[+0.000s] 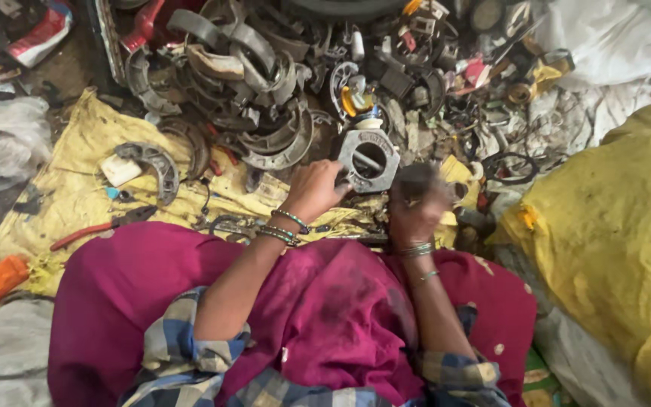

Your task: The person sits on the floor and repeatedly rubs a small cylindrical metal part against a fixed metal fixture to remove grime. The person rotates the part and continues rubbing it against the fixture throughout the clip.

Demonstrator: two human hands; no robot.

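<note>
Left fingers: the fingers (pixel 338 183) of the left hand (pixel 312 190) were curled around the lower left edge of the housing (pixel 368 157), holding it.
Right fingers: the right hand (pixel 416 202) was blurred; it looked like a loose fist just right of the housing, but I cannot tell whether its fingers gripped anything.
Housing: a grey metal casting with a round bore and a rod across the opening, held upright above the yellow sack (pixel 77 185), straight in front of the lap.
Wrists: thin bangles (pixel 284 228) sat on the left wrist, below and left of the housing; more bangles (pixel 414 249) ringed the right wrist, below and right of it.
Lap: magenta cloth (pixel 152 294) covered the knees, below the housing; checked sleeves (pixel 182 347) showed at the elbows.
Brake shoes: a heap of curved grey brake shoes (pixel 265 90) lay above and left of the housing; a single shoe (pixel 156 162) lay well left of it on the sack, beside a white block (pixel 120 169).
Pliers: red-handled pliers (pixel 96 226) lay far left of the housing and lower, at the sack's edge.
Scrap: tangled small parts and wire (pixel 453 83) filled the ground above and right of the housing.
Bag: a big yellow bag (pixel 612 226) bulged well to the right of the housing.
</note>
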